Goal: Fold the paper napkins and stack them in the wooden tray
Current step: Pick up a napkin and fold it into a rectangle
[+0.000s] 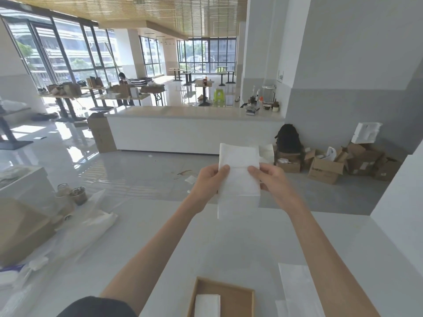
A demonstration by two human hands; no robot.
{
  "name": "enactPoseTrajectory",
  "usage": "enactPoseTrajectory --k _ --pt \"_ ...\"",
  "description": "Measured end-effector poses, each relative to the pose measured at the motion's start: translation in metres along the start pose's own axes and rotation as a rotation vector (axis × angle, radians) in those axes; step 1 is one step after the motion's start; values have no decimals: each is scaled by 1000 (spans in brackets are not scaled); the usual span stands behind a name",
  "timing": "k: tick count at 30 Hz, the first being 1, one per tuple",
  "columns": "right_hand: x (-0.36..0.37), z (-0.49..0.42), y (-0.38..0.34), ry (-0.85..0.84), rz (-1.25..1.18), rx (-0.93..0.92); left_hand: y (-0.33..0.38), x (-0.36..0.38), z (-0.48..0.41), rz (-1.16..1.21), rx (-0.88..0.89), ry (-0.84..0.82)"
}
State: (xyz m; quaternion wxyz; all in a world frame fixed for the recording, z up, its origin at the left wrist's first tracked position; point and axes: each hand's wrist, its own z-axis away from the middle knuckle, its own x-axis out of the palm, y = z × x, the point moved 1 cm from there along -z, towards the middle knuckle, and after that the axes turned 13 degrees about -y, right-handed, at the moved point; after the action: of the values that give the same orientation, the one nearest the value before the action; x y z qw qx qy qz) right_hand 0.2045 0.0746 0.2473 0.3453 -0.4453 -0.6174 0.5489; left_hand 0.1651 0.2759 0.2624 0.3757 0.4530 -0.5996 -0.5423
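I hold a white paper napkin (238, 179) upright in the air above the far part of the white table (229, 243). My left hand (209, 179) pinches its left edge and my right hand (266, 177) pinches its right edge, thumbs on the front near a crease line. The wooden tray (238, 296) lies at the near edge of the table, below my arms. A folded white napkin (207, 305) rests in the tray's left half. More loose napkins (297, 291) lie flat on the table to the right of the tray.
Clear plastic packaging (91, 225) and a brown cardboard box (20, 229) lie on the left of the table, with two small jars (73, 194) behind them. A white wall (402, 202) borders the table's right side. Beyond are a white counter and cardboard boxes on the floor.
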Motion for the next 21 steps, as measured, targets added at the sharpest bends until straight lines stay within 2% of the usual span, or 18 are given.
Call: enactPoseTrajectory --k 7,11,16,21 --pt "-9 3 -8 31 -49 -2 2 -7 -8 31 22 -35" --pt "-18 5 -15 45 -33 -22 2 -6 -12 57 29 -110" --pt "-23 12 -31 27 -9 -103 7 -7 -15 211 90 -191" --pt "-20 19 -42 40 25 -210 12 -7 -15 229 173 -210"
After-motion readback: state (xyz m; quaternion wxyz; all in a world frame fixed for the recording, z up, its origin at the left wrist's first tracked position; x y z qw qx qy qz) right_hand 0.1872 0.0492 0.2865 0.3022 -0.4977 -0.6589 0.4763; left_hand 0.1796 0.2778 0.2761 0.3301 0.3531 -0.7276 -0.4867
